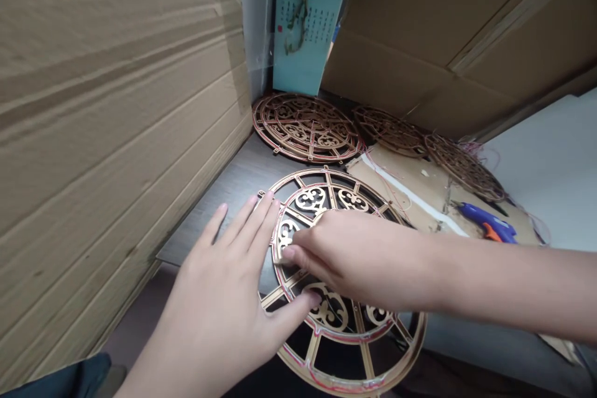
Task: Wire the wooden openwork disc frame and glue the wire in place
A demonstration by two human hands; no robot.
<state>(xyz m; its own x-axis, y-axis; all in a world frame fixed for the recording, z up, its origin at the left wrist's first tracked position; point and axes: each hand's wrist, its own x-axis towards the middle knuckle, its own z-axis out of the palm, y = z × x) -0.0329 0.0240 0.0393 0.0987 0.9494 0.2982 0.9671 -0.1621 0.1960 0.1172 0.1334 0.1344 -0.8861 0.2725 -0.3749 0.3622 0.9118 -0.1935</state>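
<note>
Head view: a round wooden fretwork disc [298, 183] lies on the dark surface [224, 180], overhanging its edge. The left hand [219, 317] rests across the disc's rim, fingers [247, 217] spread. The right hand [354, 255] has its fingers [298, 247] pressed together on the inner ring; any pinch cannot be told. Three similar discs [305, 127] and a blue glue gun [487, 222] lie beyond.

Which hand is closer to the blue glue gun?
The right hand is nearer, resting on the fretwork disc left of the glue gun; the left hand lies farther away, at the disc's edge.
</note>
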